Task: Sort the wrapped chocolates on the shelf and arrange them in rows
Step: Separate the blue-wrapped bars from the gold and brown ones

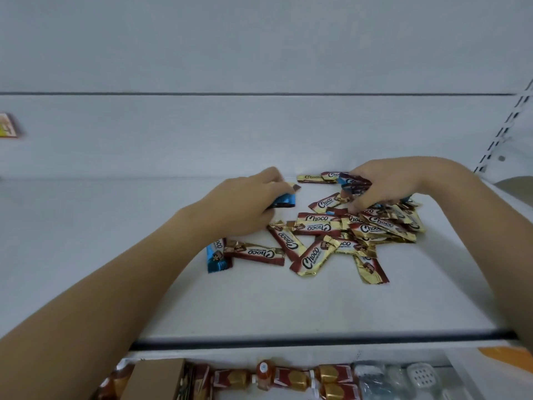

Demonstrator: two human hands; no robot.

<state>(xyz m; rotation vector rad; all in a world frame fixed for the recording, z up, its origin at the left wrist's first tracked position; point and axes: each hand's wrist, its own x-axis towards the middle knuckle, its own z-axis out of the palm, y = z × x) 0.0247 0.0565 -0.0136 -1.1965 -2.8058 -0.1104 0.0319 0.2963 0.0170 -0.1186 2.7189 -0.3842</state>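
Observation:
A loose pile of gold-and-brown wrapped "Choco" chocolates point(354, 229) lies on the white shelf point(259, 298), right of centre. My left hand point(245, 203) grips blue-wrapped chocolates point(284, 201) just left of the pile. My right hand point(386, 186) holds a small bunch of blue-and-brown chocolates point(353, 183) above the pile's far side, its fingertips down among the wrappers. One blue chocolate point(217, 255) lies apart at the near left, beside a gold one point(255, 252). Two chocolates point(320, 177) lie against the back wall.
The shelf's back wall rises just behind the hands. A slotted metal upright point(504, 125) stands at the right. A packet point(8, 125) sits at the far left. Below the shelf's front edge are a cardboard box point(155, 379) and packaged goods point(288, 376).

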